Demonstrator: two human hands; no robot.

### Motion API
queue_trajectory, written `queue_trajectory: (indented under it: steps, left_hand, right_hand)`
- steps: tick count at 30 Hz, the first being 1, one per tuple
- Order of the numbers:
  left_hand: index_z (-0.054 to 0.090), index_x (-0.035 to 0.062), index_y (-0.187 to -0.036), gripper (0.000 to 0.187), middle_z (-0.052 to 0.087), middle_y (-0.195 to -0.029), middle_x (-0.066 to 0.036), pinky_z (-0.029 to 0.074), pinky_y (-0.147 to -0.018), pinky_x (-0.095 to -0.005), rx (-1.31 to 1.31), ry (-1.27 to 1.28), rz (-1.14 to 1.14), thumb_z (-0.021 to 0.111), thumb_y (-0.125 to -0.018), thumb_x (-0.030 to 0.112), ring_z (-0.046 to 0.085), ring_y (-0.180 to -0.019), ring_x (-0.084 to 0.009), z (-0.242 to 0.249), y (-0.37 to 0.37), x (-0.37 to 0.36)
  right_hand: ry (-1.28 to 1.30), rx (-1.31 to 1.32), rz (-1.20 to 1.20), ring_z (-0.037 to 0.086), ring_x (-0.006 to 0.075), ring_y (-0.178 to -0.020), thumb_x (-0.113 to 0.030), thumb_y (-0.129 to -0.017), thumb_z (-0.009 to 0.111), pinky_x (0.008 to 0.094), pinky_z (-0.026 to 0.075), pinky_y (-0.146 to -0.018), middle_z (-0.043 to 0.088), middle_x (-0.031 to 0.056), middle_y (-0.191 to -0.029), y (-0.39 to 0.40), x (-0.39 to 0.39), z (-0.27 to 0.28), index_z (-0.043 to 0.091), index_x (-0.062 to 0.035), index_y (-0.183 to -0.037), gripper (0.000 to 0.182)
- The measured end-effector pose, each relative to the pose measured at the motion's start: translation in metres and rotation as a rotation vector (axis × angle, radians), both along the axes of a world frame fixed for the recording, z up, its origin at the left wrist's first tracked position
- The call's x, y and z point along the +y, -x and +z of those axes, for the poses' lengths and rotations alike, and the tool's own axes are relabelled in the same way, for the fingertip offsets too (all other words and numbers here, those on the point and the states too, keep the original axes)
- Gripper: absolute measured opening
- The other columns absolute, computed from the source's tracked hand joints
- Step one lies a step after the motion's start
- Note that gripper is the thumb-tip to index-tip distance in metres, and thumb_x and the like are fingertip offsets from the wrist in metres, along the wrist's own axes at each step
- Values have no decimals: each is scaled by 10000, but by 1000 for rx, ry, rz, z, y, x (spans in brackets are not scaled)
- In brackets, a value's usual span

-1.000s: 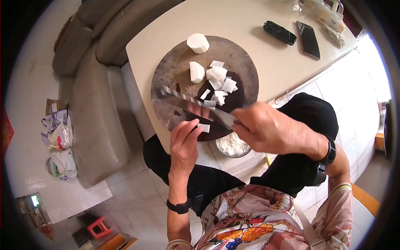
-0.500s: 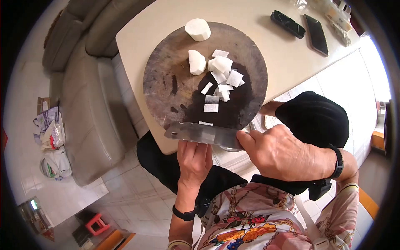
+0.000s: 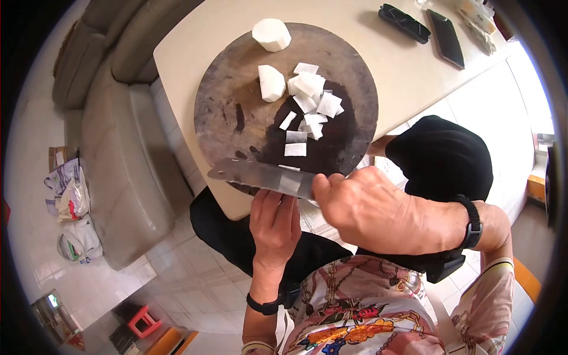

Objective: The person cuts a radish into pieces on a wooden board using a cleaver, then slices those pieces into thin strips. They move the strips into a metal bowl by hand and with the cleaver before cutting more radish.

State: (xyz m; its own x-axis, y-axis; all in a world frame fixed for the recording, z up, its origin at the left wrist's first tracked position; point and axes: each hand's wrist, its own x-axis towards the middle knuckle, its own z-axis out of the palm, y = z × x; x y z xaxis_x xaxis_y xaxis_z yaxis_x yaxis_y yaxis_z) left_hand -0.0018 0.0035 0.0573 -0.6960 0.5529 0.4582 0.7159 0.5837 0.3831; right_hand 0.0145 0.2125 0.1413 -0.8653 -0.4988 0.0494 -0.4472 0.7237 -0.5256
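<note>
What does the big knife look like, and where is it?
The knife has a long, wide, flat blade, grey and shiny like metal. The right hand is wrapped around its handle, so the handle is hidden. The blade reaches across the near edge of the round board. The left hand is right beside it, but its fingertips are hidden, so I can't tell whether they touch.

The blade [image 3: 260, 176] is showing smooth, shiny metal. The board [image 3: 222, 89] is looking like worn, mostly matt wood. The table [image 3: 183, 50] is showing a smooth, softly glossy top. The sofa [image 3: 121, 154] is looking like creased leather, slightly shining.
</note>
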Motion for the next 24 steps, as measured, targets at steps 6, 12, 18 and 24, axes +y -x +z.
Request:
queue_trajectory:
  steps: [6, 12, 18, 24]
  left_hand:
    - [669, -46, -991, 250, 634, -1056, -169, 497, -856, -468, -64, 22, -20, 649, -743, -73, 596, -1005, -407, 3, -1, 0]
    - [674, -33, -1012, 272, 634, -1078, -168, 500, -871, -459, -47, 38, 10, 656, -743, -69, 598, -1009, -408, 1, -3, 0]
    - [672, -36, -1008, 270, 627, -1064, -164, 506, -866, -458, -38, 4, 8, 652, -742, -71, 607, -989, -402, -3, -4, 0]
    - [670, -44, -1000, 251, 619, -1079, -170, 505, -863, -459, -56, 16, 1, 655, -751, -70, 602, -1014, -394, 1, -4, 0]
  right_hand:
    - [20, -36, 31, 635, 313, -529, -9, -663, 601, 374, 484, -444, 573, 190, -592, -10, 5, 7, 518, 116, -769, 184]
    - [-72, 11, 42, 640, 286, -529, -16, -652, 612, 354, 485, -435, 580, 167, -596, -11, 0, 4, 533, 127, -792, 215]
    - [1, 5, 33, 596, 303, -495, 13, -665, 579, 366, 459, -417, 550, 161, -628, -6, -2, -3, 496, 109, -863, 235]
    - [-15, -9, 19, 633, 285, -524, -14, -654, 606, 362, 482, -439, 566, 165, -584, -16, 2, 3, 517, 110, -762, 187]
